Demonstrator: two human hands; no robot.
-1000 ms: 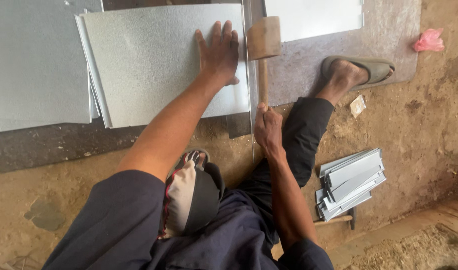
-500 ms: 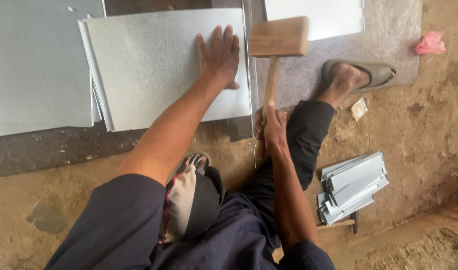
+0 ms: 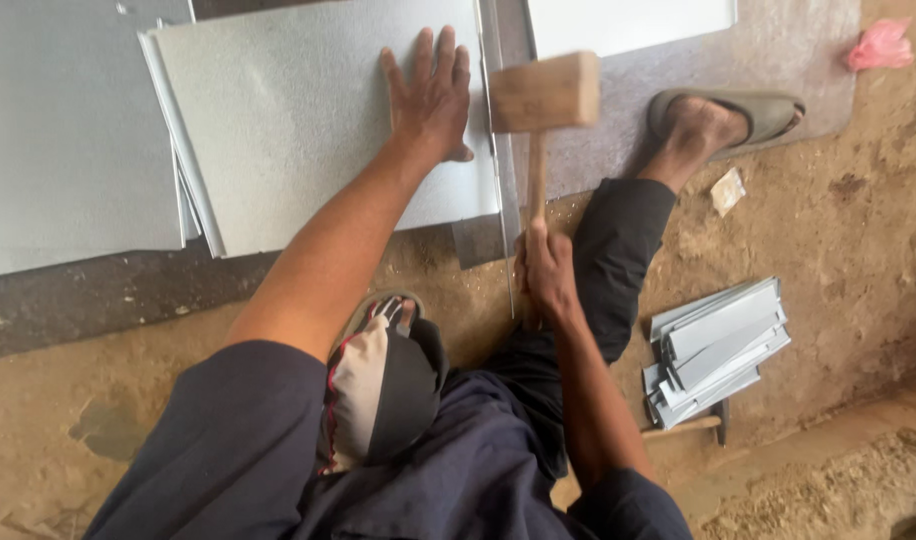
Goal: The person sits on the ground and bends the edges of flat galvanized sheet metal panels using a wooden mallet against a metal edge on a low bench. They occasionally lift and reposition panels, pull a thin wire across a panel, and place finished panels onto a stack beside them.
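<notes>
Head view shows your right hand (image 3: 548, 275) closed in a tight grip around the lower end of the mallet (image 3: 540, 120) handle, with the wooden head raised and blurred just beside the right edge of the metal sheet (image 3: 308, 120). Your left hand (image 3: 430, 95) lies flat and open on that sheet, fingers spread, pressing it onto the floor close to the folded edge.

The risk sits right there: your left thumb and the heel of that hand are near the line where the mallet head comes down. A glancing blow, or a handle that twists in your grip, could land on the fingers rather than on the fold. If your flat hand slips, the sheet could slide on the sheet beneath it and the fold would go crooked. Your right foot in its sandal (image 3: 728, 110) rests near the strike line too, and the sheet edge looks sharp.

The mallet head is smeared by motion, so you cannot tell whether it is touching the metal. The folded strip (image 3: 500, 180) is thin and hard to read. A stack of bent metal pieces (image 3: 718, 350) lies well apart by your right leg, with a wooden handle partly hidden under it.
</notes>
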